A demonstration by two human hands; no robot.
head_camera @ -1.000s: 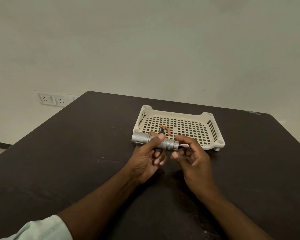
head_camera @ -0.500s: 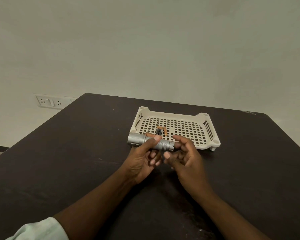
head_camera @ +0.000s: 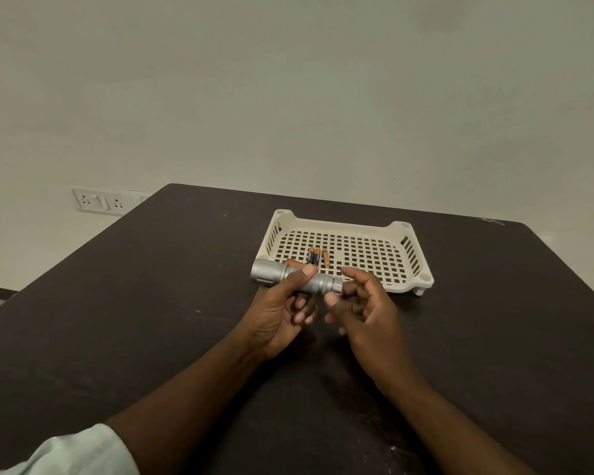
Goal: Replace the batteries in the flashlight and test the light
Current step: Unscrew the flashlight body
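**Tail cap is where this could slip**

Gripping the silver flashlight (head_camera: pixel 295 281) round its barrel, the left hand (head_camera: pixel 282 313) has its thumb laid over the top and its fingers curled beneath, holding the body level above the dark table (head_camera: pixel 144 303), head toward 9 o'clock and tail toward 3 o'clock. At that tail end the right hand (head_camera: pixel 364 310) has its thumb and forefinger curled in on the cap; they appear to pinch it, though the contact itself is partly hidden.

Three small batteries (head_camera: pixel 318 257) lie side by side in the cream perforated tray (head_camera: pixel 422 277), just beyond the flashlight at 12 o'clock.

Risks, as I judge them: if the cap comes free suddenly, it or the cells inside could drop and roll across the table, since nothing sits beneath the tail. Tilting the tail downward once open would spill the contents. Old cells put down beside the tray's three could be confused with them. Polarity cannot be read from here, so loading needs care.
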